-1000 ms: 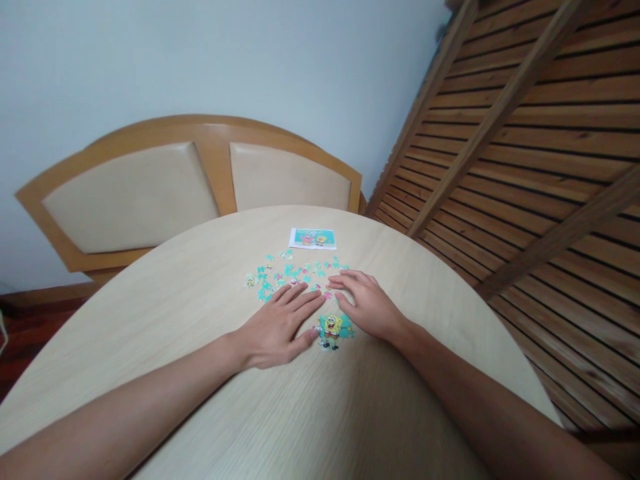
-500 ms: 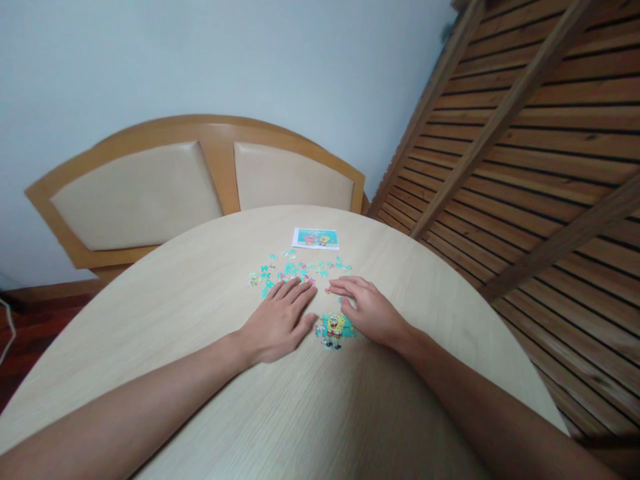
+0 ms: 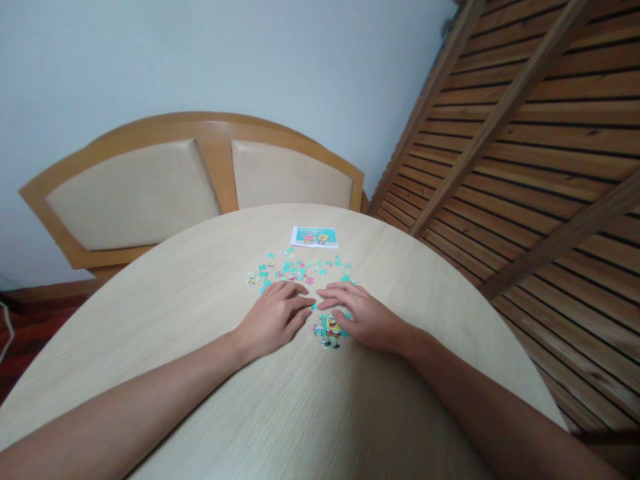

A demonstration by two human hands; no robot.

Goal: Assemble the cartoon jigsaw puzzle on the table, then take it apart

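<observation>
Your right hand (image 3: 374, 317) could shift the joined puzzle (image 3: 330, 331).
It lies on the counter (image 3: 280, 413), partly behind this spread grip's thumb; whether your left hand (image 3: 273, 317) pinches anything, I cannot tell.

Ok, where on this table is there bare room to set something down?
Free: the tabletop left of the left hand and loose jigsaw pieces, and right of the right hand. Crowded: between the printed picture sheet and partly assembled SpongeBob puzzle.

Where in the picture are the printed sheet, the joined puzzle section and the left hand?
Printed sheet (image 3: 315, 237), head view: its printed face.
Joined puzzle section (image 3: 331, 330), head view: the yellow figure.
Left hand (image 3: 273, 317), head view: its back.
</observation>
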